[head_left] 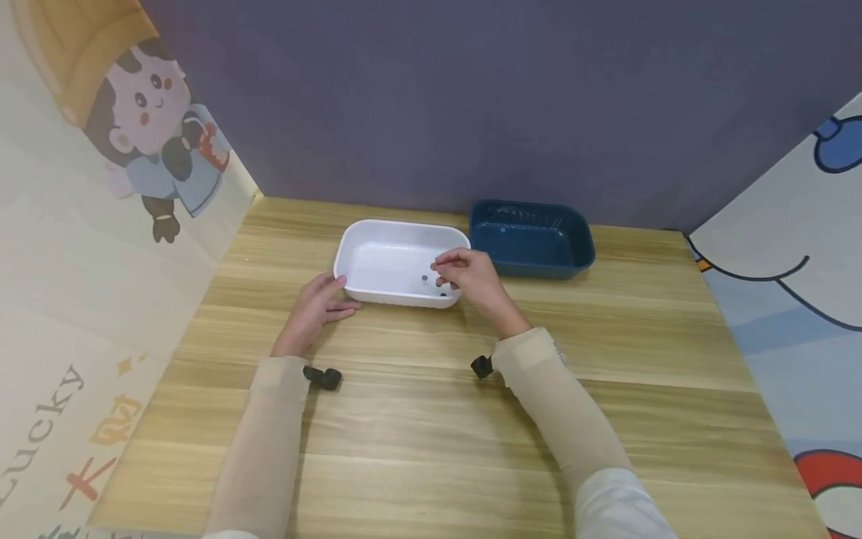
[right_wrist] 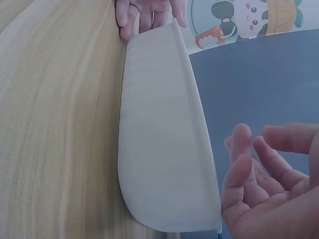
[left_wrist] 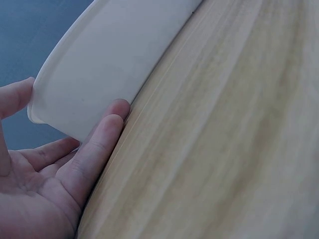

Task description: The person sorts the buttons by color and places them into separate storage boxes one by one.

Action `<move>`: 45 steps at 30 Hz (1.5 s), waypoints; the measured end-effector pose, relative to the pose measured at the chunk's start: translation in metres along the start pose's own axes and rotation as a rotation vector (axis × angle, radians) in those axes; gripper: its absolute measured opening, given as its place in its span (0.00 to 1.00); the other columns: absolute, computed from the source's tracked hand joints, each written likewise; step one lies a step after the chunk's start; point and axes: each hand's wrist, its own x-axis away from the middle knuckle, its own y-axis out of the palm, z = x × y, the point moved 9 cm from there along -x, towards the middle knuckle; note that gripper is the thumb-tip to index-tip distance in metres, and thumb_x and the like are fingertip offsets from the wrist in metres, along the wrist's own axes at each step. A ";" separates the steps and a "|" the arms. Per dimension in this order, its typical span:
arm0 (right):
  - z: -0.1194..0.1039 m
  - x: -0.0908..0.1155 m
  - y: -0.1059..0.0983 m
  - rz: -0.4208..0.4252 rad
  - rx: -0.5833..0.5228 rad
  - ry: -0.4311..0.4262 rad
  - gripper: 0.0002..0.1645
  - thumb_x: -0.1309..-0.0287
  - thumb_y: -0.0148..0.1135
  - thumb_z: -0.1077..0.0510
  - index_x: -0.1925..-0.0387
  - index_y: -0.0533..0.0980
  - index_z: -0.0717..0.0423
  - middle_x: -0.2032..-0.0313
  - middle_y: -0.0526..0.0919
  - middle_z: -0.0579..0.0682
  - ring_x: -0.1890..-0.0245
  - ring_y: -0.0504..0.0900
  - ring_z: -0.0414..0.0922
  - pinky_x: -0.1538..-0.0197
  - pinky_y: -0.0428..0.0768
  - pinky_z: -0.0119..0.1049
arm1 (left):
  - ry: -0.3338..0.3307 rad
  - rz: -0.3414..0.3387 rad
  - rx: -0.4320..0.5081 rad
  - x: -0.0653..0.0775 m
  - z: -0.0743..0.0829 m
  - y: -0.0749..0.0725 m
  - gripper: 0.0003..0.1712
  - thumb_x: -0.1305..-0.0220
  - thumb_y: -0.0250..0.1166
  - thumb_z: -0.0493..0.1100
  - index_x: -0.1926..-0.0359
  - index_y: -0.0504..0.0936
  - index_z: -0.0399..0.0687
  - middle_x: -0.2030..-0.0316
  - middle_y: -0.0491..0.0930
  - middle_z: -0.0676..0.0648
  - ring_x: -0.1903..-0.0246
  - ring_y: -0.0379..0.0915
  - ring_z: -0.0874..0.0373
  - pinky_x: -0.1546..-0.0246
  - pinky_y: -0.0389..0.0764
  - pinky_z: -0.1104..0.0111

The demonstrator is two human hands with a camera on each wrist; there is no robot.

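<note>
A white rectangular plastic basin stands on the wooden table. My left hand rests against its near left corner; in the left wrist view, one fingertip touches the rim and other, fairly straight fingers lie along the outer wall. Over the basin's right end hovers my right hand, fingers loosely bent. The right wrist view shows a gap between its fingertips with nothing visible in it. Several small dark pieces lie in the basin below that hand, too small to identify.
A dark blue basin stands right of the white one, close to the back partition, with a tiny light spot inside. Printed side panels flank the wooden table. Black wrist-camera mounts protrude from both sleeves.
</note>
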 end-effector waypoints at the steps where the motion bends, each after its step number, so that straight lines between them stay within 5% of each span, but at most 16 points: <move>1: 0.000 0.000 0.000 -0.002 -0.004 0.006 0.11 0.32 0.62 0.63 0.52 0.80 0.66 0.50 0.84 0.66 0.57 0.86 0.57 0.56 0.81 0.45 | 0.001 0.002 -0.001 0.000 0.000 0.000 0.40 0.26 0.59 0.58 0.26 0.60 0.36 0.40 0.73 0.30 0.56 0.85 0.48 0.52 0.85 0.61; 12: -0.002 0.006 -0.005 0.005 -0.031 -0.011 0.10 0.31 0.60 0.63 0.53 0.80 0.65 0.49 0.84 0.65 0.55 0.86 0.58 0.47 0.78 0.59 | 0.007 -0.014 -0.007 0.001 0.003 0.003 0.41 0.26 0.58 0.59 0.25 0.59 0.37 0.39 0.72 0.30 0.56 0.85 0.48 0.52 0.85 0.61; 20: 0.003 0.013 -0.011 0.001 -0.002 0.000 0.11 0.30 0.59 0.59 0.51 0.80 0.61 0.50 0.85 0.59 0.52 0.85 0.57 0.47 0.79 0.55 | 0.008 -0.017 -0.026 0.000 0.004 0.003 0.42 0.26 0.58 0.60 0.24 0.58 0.38 0.39 0.72 0.30 0.55 0.85 0.47 0.52 0.85 0.61; 31: 0.013 0.026 -0.024 0.042 -0.006 -0.002 0.12 0.31 0.60 0.63 0.52 0.81 0.66 0.53 0.86 0.60 0.63 0.87 0.43 0.48 0.79 0.54 | 0.004 -0.009 -0.006 0.000 0.003 0.003 0.43 0.26 0.58 0.59 0.24 0.57 0.36 0.39 0.71 0.28 0.56 0.85 0.47 0.52 0.85 0.61; 45: 0.030 0.041 -0.045 0.097 0.062 0.038 0.15 0.36 0.67 0.60 0.53 0.81 0.68 0.57 0.86 0.63 0.55 0.84 0.61 0.51 0.84 0.49 | -0.001 -0.013 -0.006 0.001 0.003 0.002 0.42 0.26 0.58 0.59 0.25 0.57 0.36 0.38 0.71 0.30 0.55 0.85 0.46 0.51 0.85 0.61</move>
